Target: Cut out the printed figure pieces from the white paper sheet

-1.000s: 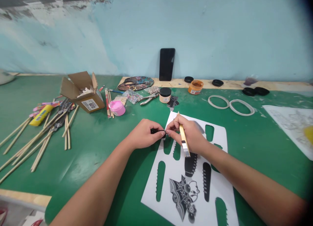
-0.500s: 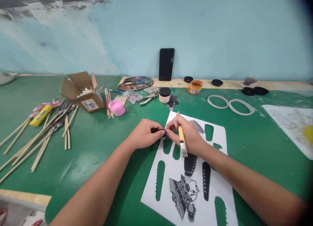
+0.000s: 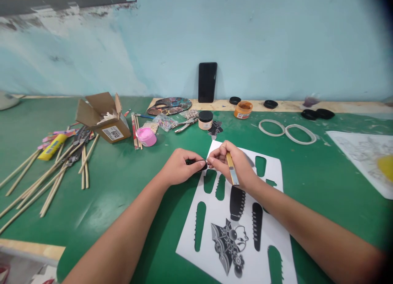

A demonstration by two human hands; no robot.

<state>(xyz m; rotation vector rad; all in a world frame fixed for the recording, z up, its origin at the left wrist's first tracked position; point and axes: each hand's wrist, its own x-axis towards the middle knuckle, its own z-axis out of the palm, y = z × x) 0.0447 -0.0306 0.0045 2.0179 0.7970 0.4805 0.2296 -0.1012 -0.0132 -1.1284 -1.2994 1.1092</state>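
My left hand [image 3: 181, 167] is closed, pinching a small black paper cutout [image 3: 201, 165] between thumb and fingers. Close beside it, my right hand [image 3: 235, 163] holds a slim yellow tool with a silver end [image 3: 231, 166]; its working tip is hidden by the fingers. The right fingertips meet near the cutout's edge, and I cannot tell whether they grip it. Beneath the right hand lies a white printed sheet [image 3: 211, 210] with several cut-out holes. Black shapes [image 3: 257, 226] and a patterned figure [image 3: 229, 247] are printed on it.
Wooden sticks [image 3: 52, 177], a glue tube [image 3: 53, 147] and an open cardboard box [image 3: 112, 130] lie left. A pink jar [image 3: 146, 136], pliers [image 3: 186, 124], black-lidded jar [image 3: 205, 120] and orange jar [image 3: 243, 110] stand behind. White rings [image 3: 300, 134] lie right. A phone [image 3: 207, 82] leans on the wall.
The yellow tool has tilted in my right hand, and its silver end sits higher. The right fingers have shifted slightly at the cutout. My left hand keeps its pinch.
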